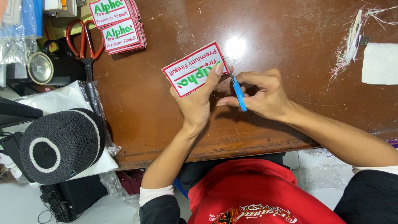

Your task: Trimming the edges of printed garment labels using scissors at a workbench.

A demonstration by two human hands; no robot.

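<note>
**Patch in left hand, blue snips at its edge**

Lowest in the frame: my red shirt [257, 195] and dark sleeves, forearms reaching up over the near edge of the brown wooden table [166, 124].

My left hand [197, 101], centre of the frame, pinches a white embroidered patch [191, 70] with a red border and green and red lettering; the thumb lies across its right end, the other fingers are behind it and hidden. The patch is held tilted above the tabletop, just above centre.

My right hand [261, 93], just right of centre, is closed around small blue-handled snips [238, 93]. The tip touches the patch's right edge beside my left thumb. I cannot tell whether the blades are parted.

Lower left, off the table: a black knitted cap [62, 145] with a white ring sits on white cloth in clear plastic.

Upper left: red-handled scissors [85, 41] lie by a stack of matching patches [118, 25].

Upper right: a bundle of loose threads [352, 41] and a white cloth piece [379, 64], well apart from my hands.
</note>
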